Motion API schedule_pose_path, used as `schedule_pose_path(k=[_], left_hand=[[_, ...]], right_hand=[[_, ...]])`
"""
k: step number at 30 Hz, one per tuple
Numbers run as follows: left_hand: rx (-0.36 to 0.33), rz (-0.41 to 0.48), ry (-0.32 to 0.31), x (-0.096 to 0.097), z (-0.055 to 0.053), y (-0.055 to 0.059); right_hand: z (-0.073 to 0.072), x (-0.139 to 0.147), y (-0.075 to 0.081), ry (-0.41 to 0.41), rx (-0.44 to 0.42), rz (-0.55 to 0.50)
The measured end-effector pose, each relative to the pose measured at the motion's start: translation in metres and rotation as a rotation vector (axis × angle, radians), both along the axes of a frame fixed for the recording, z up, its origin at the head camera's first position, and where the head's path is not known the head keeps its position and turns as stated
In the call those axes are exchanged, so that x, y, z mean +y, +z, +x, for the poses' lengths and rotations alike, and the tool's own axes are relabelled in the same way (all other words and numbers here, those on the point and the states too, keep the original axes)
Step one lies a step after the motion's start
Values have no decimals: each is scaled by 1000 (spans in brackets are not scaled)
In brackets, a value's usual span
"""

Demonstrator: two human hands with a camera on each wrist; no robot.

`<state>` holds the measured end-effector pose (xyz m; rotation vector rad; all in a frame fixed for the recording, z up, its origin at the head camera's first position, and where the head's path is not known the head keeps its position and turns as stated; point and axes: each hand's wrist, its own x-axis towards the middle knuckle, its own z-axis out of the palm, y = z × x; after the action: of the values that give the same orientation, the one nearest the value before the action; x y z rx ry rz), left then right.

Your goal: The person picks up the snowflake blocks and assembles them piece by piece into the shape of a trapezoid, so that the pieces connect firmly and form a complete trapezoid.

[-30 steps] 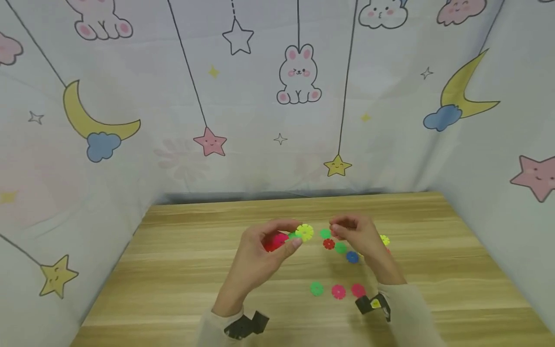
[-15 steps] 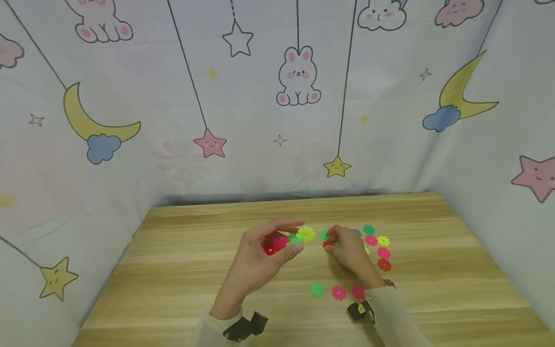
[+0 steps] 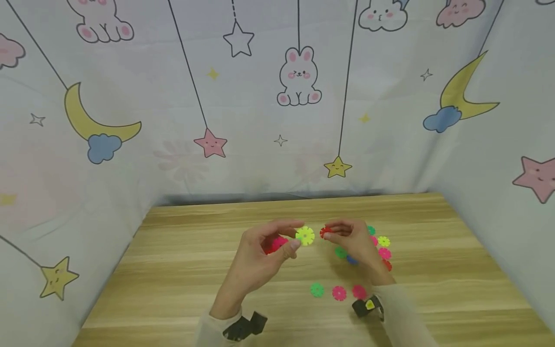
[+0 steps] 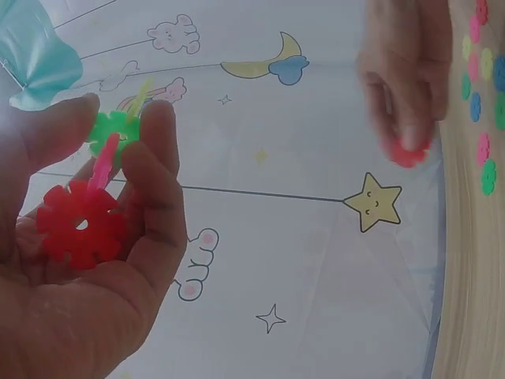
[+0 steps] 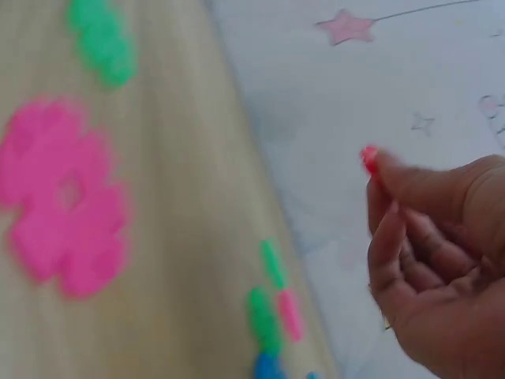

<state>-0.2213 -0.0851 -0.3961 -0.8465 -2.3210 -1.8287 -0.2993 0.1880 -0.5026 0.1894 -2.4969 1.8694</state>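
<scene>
Nearest the person, two black wrist-worn cameras sit at the cuffs of pale sleeves, the left one [image 3: 244, 326] and the right one [image 3: 368, 307]. Just ahead of the right cuff, a row of three flat plastic snowflake discs lies on the light wooden table [image 3: 182, 270]: a green disc [image 3: 317, 289], a pink disc [image 3: 339, 293] and another pink disc [image 3: 359, 291].

Farther out, the left hand [image 3: 264, 258] is raised above the table, its thumb and fingers curled round a joined cluster of plastic snowflake discs [image 3: 289, 240]. A yellow disc [image 3: 305, 236] stands out past the fingertips, towards the other hand, and a red disc [image 4: 81, 225] lies against the palm with a green disc [image 4: 114, 128] above it between thumb and forefinger.

The right hand [image 3: 353, 243] is just beside it, apart from the cluster, pinching a single red plastic snowflake disc [image 3: 325, 232] at its fingertips; that disc faces the yellow one across a small gap.

Under and beyond the right-hand fingers, loose plastic discs [image 3: 381, 248] in green, blue, pink, yellow and red lie scattered on the table.

Farthest off hangs a pale printed fabric backdrop [image 3: 277, 111] with rabbits, moons and stars, enclosing the table on three sides.
</scene>
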Motion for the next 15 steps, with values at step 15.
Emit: schedule_pose_path(k=[15], left_hand=[[-34, 3, -7, 4, 2, 1]], right_hand=[[48, -14, 81, 307, 239, -491]])
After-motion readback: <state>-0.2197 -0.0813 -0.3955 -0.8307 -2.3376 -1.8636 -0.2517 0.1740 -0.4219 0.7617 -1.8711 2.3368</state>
